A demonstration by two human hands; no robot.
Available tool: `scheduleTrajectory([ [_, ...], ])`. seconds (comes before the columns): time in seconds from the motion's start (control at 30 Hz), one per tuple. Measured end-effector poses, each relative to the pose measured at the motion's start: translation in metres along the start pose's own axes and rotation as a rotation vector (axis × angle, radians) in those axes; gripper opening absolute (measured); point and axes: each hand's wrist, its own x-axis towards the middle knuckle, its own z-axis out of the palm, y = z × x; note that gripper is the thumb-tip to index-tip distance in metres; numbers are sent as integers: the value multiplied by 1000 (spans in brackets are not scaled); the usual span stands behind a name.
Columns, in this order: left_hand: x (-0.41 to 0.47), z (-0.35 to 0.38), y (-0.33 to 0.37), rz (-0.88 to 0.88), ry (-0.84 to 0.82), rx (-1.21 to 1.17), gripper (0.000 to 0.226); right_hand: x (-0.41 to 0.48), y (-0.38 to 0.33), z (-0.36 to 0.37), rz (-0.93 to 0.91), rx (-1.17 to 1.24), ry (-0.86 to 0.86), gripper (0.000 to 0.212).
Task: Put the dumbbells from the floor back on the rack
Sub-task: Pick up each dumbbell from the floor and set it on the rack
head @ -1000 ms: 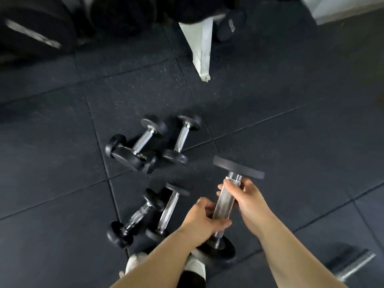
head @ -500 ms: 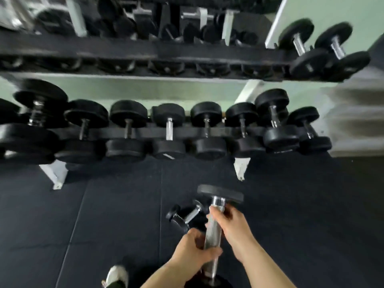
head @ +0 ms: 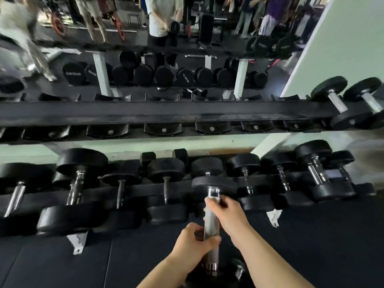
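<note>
I hold one dumbbell (head: 211, 227) by its chrome handle, end-on, its far black head level with the lower shelf. My left hand (head: 192, 245) grips the lower part of the handle, my right hand (head: 225, 215) the upper part. The rack (head: 158, 113) fills the view ahead. Its upper shelf has a row of bare cradles and two dumbbells (head: 351, 102) at the far right. The lower shelf (head: 135, 191) is lined with black dumbbells. A small dumbbell (head: 239, 267) on the floor shows beside my right forearm.
A mirror (head: 166, 38) behind the rack reflects people and gym gear. White rack feet (head: 78, 242) stand on the dark rubber floor (head: 62, 267). A pale wall (head: 342, 48) rises at the right.
My view has swung up from the floor to the rack, and the rack is much closer. The dumbbell has risen in both hands toward the lower shelf. The floor dumbbells have dropped out of view.
</note>
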Motion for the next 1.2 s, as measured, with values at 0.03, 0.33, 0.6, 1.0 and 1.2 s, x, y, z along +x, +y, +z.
scheduleTrajectory([
  [0.03, 9, -9, 8, 5, 2, -7, 23, 10, -10, 5, -11, -4, 0, 9],
  [0.33, 126, -61, 83, 69, 26, -81, 18, 134, -98, 20, -112, -42, 39, 12],
  [0.6, 274, -59, 192, 71, 19, -123, 19, 296, -183, -25, -105, -114, 84, 25],
  [1.0, 393, -56, 235, -14, 42, -93, 22, 425, -211, -33, -83, -265, 81, 38],
  [1.2, 411, -55, 229, -47, 50, -109, 21, 442, -206, -27, -62, -282, 64, 27],
])
